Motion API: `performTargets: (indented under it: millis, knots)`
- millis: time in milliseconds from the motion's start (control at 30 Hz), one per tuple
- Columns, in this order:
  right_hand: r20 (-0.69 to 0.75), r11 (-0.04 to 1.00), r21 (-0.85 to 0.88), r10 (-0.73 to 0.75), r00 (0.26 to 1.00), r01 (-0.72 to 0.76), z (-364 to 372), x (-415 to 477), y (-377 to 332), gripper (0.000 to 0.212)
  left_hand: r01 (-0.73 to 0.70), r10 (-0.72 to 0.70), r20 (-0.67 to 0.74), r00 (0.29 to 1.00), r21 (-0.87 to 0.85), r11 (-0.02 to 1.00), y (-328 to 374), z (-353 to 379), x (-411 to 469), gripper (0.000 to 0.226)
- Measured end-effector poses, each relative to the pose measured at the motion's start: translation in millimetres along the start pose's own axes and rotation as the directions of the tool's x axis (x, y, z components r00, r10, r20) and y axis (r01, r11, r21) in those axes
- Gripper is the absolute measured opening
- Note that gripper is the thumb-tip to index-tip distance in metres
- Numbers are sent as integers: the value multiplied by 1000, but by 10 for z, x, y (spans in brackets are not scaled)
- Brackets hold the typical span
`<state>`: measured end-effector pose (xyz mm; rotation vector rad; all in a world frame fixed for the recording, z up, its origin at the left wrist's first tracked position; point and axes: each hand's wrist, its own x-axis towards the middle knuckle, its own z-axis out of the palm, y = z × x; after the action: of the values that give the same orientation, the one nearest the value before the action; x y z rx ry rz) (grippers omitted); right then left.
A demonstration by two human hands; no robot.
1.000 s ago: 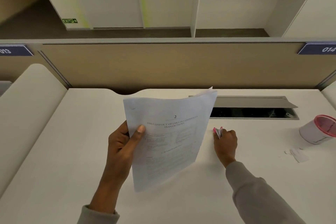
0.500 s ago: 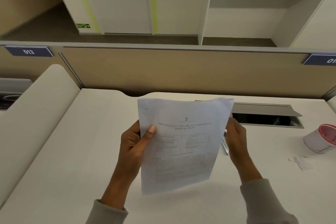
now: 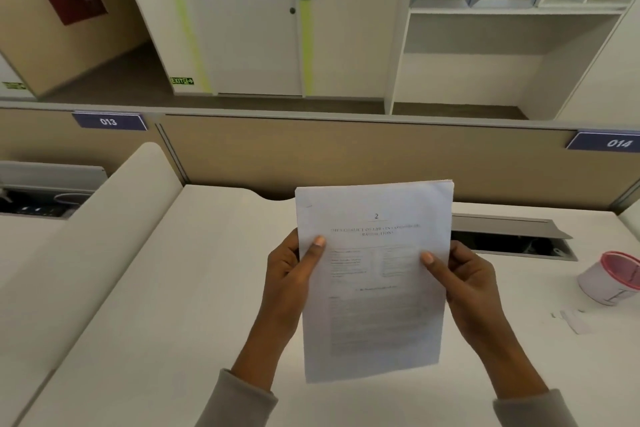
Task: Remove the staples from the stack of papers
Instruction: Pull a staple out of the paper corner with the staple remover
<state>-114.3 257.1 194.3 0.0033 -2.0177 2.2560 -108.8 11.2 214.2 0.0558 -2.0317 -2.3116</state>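
Observation:
I hold a white stack of papers (image 3: 377,305) upright above the desk, its printed front page facing me. My left hand (image 3: 287,274) grips its left edge, thumb on the front page. My right hand (image 3: 467,281) grips the right edge the same way, its fingers hidden behind the sheets. A small dark mark that may be a staple (image 3: 308,206) sits at the top left corner. No staple remover shows in this view.
The white desk (image 3: 173,288) lies below the papers. A pink-rimmed cup (image 3: 613,279) stands at the right, with paper scraps (image 3: 571,319) near it. An open cable hatch (image 3: 512,239) is behind the papers, and a beige divider (image 3: 346,156) closes off the back.
My right hand rose from the desk, where it held a pink-handled tool, and took hold of the papers' right edge. The stack is now straighter and held in both hands.

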Motion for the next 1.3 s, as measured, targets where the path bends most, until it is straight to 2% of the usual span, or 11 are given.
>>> performTargets:
  millis: [167, 300, 433, 800, 967, 1067, 1300]
  knots:
    - [-76, 999, -44, -24, 997, 20, 35, -177, -62, 22, -39, 37, -57, 998, -36, 999, 262, 17, -64, 23]
    - [-119, 999, -24, -30, 992, 27, 75, -303, -114, 21, -29, 0, -145, 989, -197, 980, 421, 6, -95, 21]
    - [-136, 999, -6, -35, 990, 34, 106, -417, -159, 20, 8, -56, -135, 989, -332, 943, 481, 5, -204, 32]
    - [-149, 999, -29, -41, 988, 37, 96, -662, -238, 19, 49, -96, -107, 990, -376, 925, 555, 1, -420, 27]
    - [-153, 998, -47, -42, 987, 35, 94, -722, -248, 18, 78, -117, -68, 991, -421, 904, 577, -12, -496, 19]
    - [-152, 998, -55, -45, 987, 37, 87, -743, -254, 18, 97, -126, -36, 991, -444, 891, 566, -31, -511, 21]
    - [-158, 998, -41, -45, 986, 39, 75, -775, -255, 18, 40, -60, -41, 997, -376, 926, 586, -9, -507, 26]
